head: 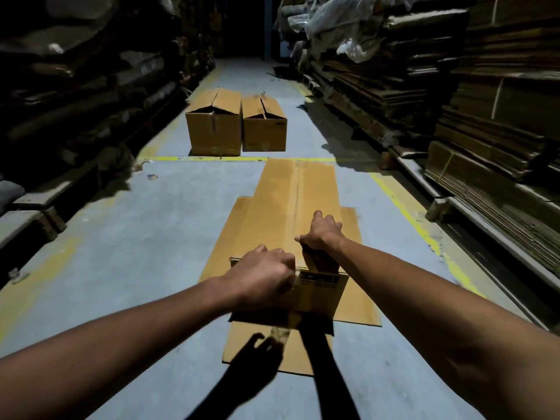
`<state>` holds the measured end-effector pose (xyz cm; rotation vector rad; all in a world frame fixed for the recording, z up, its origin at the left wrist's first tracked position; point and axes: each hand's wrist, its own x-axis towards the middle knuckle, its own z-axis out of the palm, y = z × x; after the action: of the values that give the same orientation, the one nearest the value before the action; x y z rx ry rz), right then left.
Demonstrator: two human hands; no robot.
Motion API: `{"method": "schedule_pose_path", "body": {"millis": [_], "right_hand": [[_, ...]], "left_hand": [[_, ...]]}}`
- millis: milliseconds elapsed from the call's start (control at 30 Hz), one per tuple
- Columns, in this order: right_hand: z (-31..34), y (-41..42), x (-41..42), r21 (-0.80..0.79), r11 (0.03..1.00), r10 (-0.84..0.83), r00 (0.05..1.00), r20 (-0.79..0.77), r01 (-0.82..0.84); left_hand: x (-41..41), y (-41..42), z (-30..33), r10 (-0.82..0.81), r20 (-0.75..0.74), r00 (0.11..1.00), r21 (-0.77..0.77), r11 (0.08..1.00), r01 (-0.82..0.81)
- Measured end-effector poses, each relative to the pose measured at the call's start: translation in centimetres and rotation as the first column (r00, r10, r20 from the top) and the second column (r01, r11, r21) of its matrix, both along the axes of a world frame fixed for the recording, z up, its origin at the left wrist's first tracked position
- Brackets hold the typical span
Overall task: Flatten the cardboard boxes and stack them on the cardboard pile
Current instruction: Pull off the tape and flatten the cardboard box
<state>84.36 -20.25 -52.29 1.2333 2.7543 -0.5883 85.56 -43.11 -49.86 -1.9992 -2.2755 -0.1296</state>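
I hold a brown cardboard box (318, 295) above the floor, its near face bearing a dark label. My left hand (263, 277) grips its near top edge with curled fingers. My right hand (321, 233) grips a top flap further back, thumb on one side, fingers over the other. Under the box lies the cardboard pile (291, 207), flattened sheets spread on the grey floor. Two upright boxes stand beyond it: a larger one (215, 128) and a smaller one (264, 125), both with top flaps partly open.
High stacks of flattened cardboard (454, 95) line the right side on pallets, and dark stacks (75, 86) line the left. Yellow floor lines (406, 207) mark the aisle, which runs on into a dark background.
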Motion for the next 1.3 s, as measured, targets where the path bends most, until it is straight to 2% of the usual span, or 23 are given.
{"method": "schedule_pose_path", "body": {"millis": [67,167,300,367,467,533,633,700,800,867,1033,1200,1300], "right_hand": [[0.2,0.0,0.0,0.002,1.0,0.0,1.0,0.008,0.0],[0.3,-0.1,-0.2,0.001,1.0,-0.01,1.0,0.019,0.01],[0.4,-0.2,-0.2,-0.003,1.0,-0.021,0.999,0.026,0.021],[0.6,-0.2,-0.2,-0.003,1.0,-0.025,0.999,0.029,0.025],[1.0,-0.4,-0.1,-0.004,0.999,-0.052,0.997,0.047,0.053],[1.2,-0.4,-0.1,-0.023,0.995,-0.097,0.994,0.059,0.098],[1.4,-0.4,-0.2,-0.088,0.978,-0.187,0.982,0.031,0.189],[1.2,-0.3,-0.3,-0.105,0.969,-0.222,0.975,0.019,0.223],[0.8,-0.4,-0.6,-0.11,0.963,-0.248,0.969,-0.001,0.246],[0.7,-0.3,-0.5,-0.106,0.963,-0.251,0.968,-0.005,0.249],[1.7,-0.5,0.4,-0.119,0.963,-0.236,0.971,0.047,0.24],[3.9,-0.7,1.1,-0.148,0.975,-0.133,0.969,0.207,0.165],[4.3,-1.4,1.2,-0.166,0.976,-0.11,0.977,0.184,0.141]], "left_hand": [[1.3,-1.2,-1.7,-0.044,-0.114,0.992,0.038,0.998,0.049],[1.4,-2.5,-3.3,-0.064,-0.14,0.988,0.057,0.996,0.073],[1.1,-2.9,-2.9,-0.154,-0.209,0.966,0.162,0.968,0.189],[0.9,-2.5,-2.3,-0.063,-0.12,0.991,0.278,0.956,0.095],[-0.8,-0.5,-1.4,0.206,0.1,0.973,0.374,0.899,-0.229],[-2.6,1.8,-1.4,0.408,0.206,0.89,0.251,0.857,-0.451],[-4.6,5.2,-1.3,0.685,0.318,0.656,-0.088,0.71,-0.699],[-5.6,7.0,-1.4,0.775,0.365,0.516,-0.264,0.618,-0.741],[-7.1,8.7,-1.7,0.84,0.365,0.403,-0.422,0.535,-0.732],[-8.0,9.1,-1.8,0.856,0.343,0.387,-0.439,0.51,-0.74],[-7.0,8.2,-1.1,0.87,0.26,0.419,-0.482,0.493,-0.724],[-4.7,5.4,2.3,0.867,0.276,0.415,-0.643,0.487,-0.591],[-4.1,4.6,3.3,0.872,0.239,0.427,-0.705,0.458,-0.541]]}}
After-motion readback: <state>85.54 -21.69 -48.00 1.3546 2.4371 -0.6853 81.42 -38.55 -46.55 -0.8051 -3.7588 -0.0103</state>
